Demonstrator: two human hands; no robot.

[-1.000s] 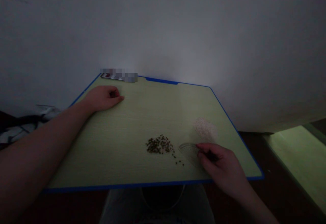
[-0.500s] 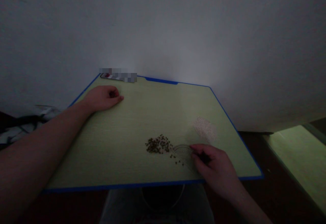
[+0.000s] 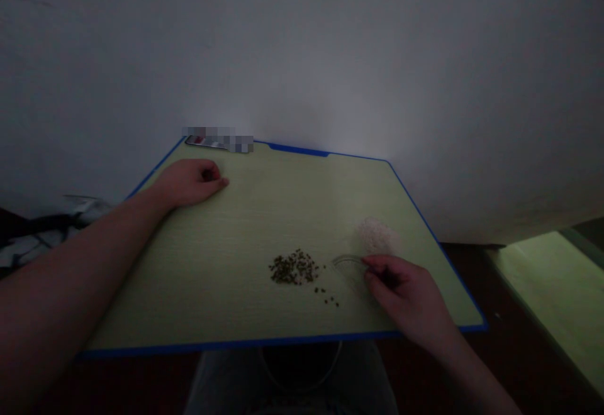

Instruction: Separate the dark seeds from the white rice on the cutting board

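Observation:
In dim light, my right hand (image 3: 408, 292) pinches a clear plastic protractor (image 3: 350, 265) flat against a pale green board (image 3: 245, 232) with a blue rim. Left of the protractor lies a small heap of dark green grains (image 3: 293, 268), with a few strays (image 3: 330, 300) below it. A patch of white grains (image 3: 377, 236) lies just beyond my right hand. My left hand (image 3: 191, 181) rests on the board's far left part, fingers curled loosely, nothing visible in them.
A flat dark object, partly blurred out (image 3: 218, 141), lies at the board's far edge against the pale wall. Crumpled cloth (image 3: 51, 236) sits at the left. A second green surface (image 3: 557, 289) shows at the right. My lap is below the board's near edge.
My right hand slid the protractor left toward the dark grains, then back right and slightly farther away. The stray grains stay apart from the heap. My left hand has not moved.

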